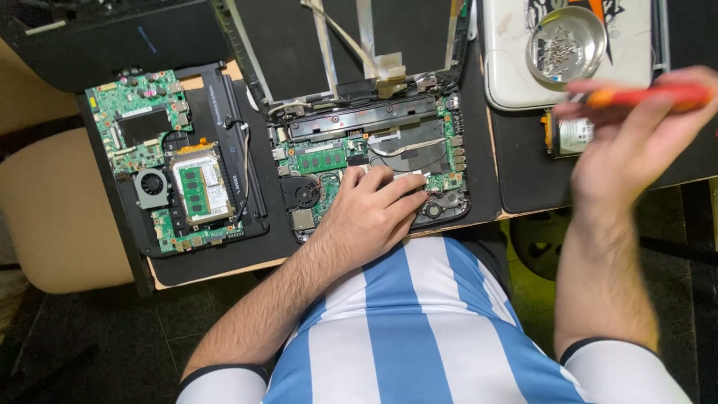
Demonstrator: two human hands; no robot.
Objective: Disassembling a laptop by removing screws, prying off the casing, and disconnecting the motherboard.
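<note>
I count two opened laptops on the dark mat: one stripped chassis (179, 161) at left with green boards exposed, and one centre laptop base (374, 161) with its lid frame (351, 45) folded back above it. Two cooling fans show, one grey fan (152, 187) on the left unit, one dark fan (301, 193) on the centre one. Two memory sticks too: one on the silver drive (200, 187) at left, one green stick (323, 158) in the centre base. My left hand (370, 213) lies flat on the centre base's lower right part, fingers spread loosely, pressing the board, holding nothing that I can see. My right hand (636, 142) is raised right of the base, well apart from it, blurred, closed round one screwdriver (647, 96) with a red-orange handle. One round metal dish (566, 43) sits on a white rectangular case (508, 75) at top right; small screws lie in the dish, too small to count. One small drive (572, 136) with a pale label lies just below the white case, partly behind my right hand. One beige chair seat (52, 209) sits left of the table.
</note>
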